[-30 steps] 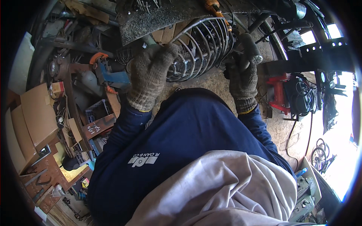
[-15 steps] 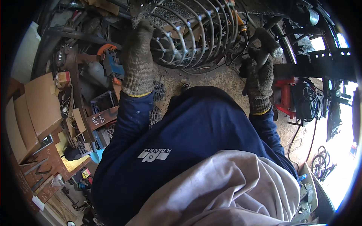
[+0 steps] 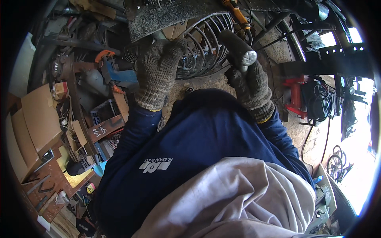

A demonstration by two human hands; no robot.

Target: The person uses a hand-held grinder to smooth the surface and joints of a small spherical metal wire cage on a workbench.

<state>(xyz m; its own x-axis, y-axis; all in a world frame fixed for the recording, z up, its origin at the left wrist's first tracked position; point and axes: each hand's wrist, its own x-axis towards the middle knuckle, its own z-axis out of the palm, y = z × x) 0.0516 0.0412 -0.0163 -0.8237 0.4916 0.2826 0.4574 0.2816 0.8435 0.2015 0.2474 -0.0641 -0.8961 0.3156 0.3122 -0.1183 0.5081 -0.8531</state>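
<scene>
Clamping rod cage [image 3: 203,52] at left end with left grip [image 3: 156,75]; holding hammer [image 3: 235,43] in right grip [image 3: 251,87] beside cage's right end; left of cage, can see crate [image 3: 95,118]; can't tell contents.

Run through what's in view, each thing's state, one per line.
Left hand: gloved, gripping the wire basket
Right hand: gloved, gripping the hammer
Wire basket: held at one end
Hammer: held by handle, bright face toward camera
Orange power tool: not held; on or off unclear
Pale cloth: creased
</scene>
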